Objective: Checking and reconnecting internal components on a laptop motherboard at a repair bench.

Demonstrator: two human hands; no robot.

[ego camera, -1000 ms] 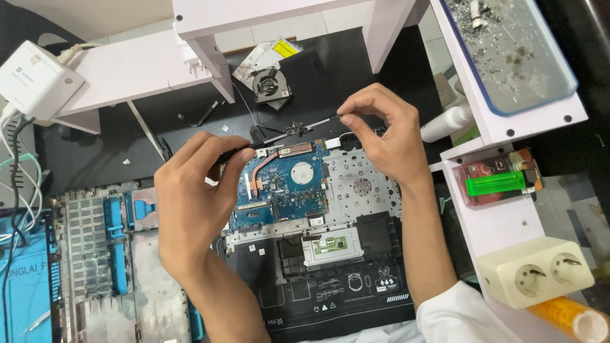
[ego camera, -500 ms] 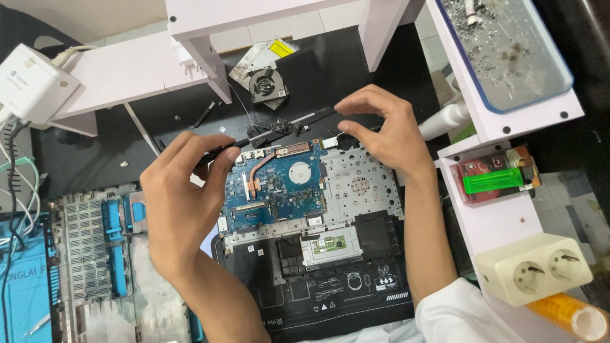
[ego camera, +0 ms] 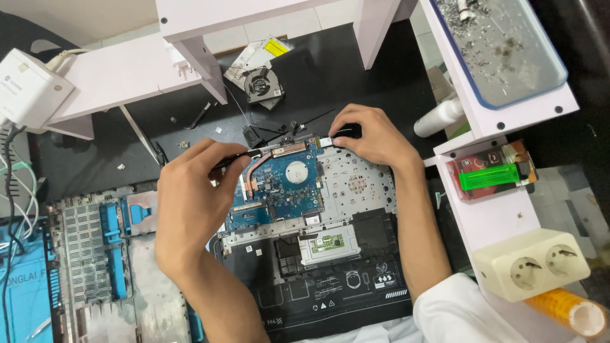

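The left hand (ego camera: 190, 203) was curled in a tight grip around a thin black tool (ego camera: 230, 160). The tip of the tool pointed at the top left edge of the opened laptop (ego camera: 305, 254). The right hand (ego camera: 372, 136) rested on the top edge of the laptop, with its fingers pinched shut on a small black part (ego camera: 346, 132) next to a little white connector (ego camera: 324, 142).

The laptop lay open on the dark tabletop (ego camera: 95, 159), between the two arms. Its blue circuit board (ego camera: 279, 187) showed, with a copper pipe (ego camera: 257, 166) curving across it.

A loose round fan (ego camera: 262, 82) lay on the tabletop well above the hands. A grey laptop cover (ego camera: 108, 267) lay just left of the left arm. A white shelf (ego camera: 502, 209) stood on the right, close to the right arm. It held a green lighter (ego camera: 492, 176) and a cream double socket (ego camera: 530, 263). A white box (ego camera: 28, 89) sat at the far left.
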